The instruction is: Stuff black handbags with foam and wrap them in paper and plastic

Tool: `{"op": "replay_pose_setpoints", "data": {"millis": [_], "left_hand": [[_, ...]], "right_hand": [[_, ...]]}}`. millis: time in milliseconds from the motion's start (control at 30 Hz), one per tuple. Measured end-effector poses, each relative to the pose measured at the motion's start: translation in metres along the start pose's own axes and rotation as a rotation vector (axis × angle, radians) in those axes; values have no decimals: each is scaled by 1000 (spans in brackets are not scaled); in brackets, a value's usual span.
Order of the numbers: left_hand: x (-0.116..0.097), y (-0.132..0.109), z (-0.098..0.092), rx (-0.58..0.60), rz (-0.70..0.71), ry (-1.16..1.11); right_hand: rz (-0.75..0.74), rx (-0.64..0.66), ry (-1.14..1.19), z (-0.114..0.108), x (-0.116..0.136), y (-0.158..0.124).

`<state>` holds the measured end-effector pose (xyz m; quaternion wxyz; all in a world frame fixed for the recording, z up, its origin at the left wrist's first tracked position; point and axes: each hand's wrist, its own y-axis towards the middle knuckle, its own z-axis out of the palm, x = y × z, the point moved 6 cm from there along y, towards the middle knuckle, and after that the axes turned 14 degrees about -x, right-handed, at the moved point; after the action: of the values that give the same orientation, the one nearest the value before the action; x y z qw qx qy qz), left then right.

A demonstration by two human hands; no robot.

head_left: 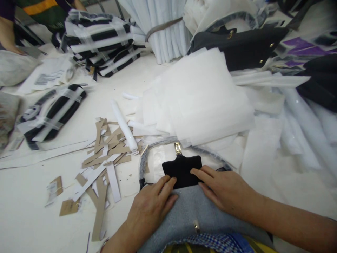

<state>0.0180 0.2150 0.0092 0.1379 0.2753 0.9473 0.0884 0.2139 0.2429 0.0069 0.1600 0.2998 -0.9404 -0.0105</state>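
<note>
A grey-blue handbag [184,211] lies at the table's near edge, against the body. Its black flap [181,172] is folded back, away from me, with a gold clasp [178,148] on the tab. A plastic-wrapped handle [143,163] arches behind it. My left hand [155,196] grips the bag's top edge at the left of the flap, fingertips on the black part. At the right, my right hand [223,189] holds the same edge, with fingers on the flap and the thumb on the grey side. A small gold fitting [196,226] shows on the grey front.
Cardboard and paper strips [105,158] are strewn at the left, near a white roll [123,126]. White sheets [195,98] are stacked beyond the bag. Wrapped black bags [100,42], a strapped bundle of white rolls [165,31] and a black bag [237,45] stand farther back. Another person's arm [7,35] is at the far left.
</note>
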Motion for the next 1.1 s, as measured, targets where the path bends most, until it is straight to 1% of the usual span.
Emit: {"op": "replay_pose_setpoints", "data": {"millis": [67,167,267,333,400,433,500,600,667,733,867,967,1033,1100], "left_hand": [[-2,-1,4,29,19,40],[-9,4,-1,10,63,105],[-24,10,-13,-100,125,174],[-36,8,-17,-189,166,161],[-44,2,-16,-231,181,107],[-47,-3,-14,-232,177,91],[-51,-14,-9,-196,154,98],[-58,-29,-3,-74,152,114],[-62,-35,-1,8,145,88],[-63,-39,-1,51,109,53],[-62,-39,-1,78,35,0],[-62,-39,-1,79,8,-22],[-62,-40,-1,68,1,-34],[-63,-40,-1,50,-2,-50]], "right_hand": [[-25,13,-39,4,2,0],[-32,20,-53,6,4,-3],[-24,24,-30,6,4,-4],[-17,26,-18,6,4,-3],[-19,26,-21,6,4,-3],[-23,23,-27,5,4,-2],[-39,17,-40,4,5,-1],[-61,12,-43,2,6,0],[-73,7,-35,1,7,1],[-69,-11,-25,0,7,0],[-44,-99,36,-11,7,2],[-62,-207,106,-27,13,16],[6,-232,132,-33,12,34],[123,-206,154,-32,7,53]]}}
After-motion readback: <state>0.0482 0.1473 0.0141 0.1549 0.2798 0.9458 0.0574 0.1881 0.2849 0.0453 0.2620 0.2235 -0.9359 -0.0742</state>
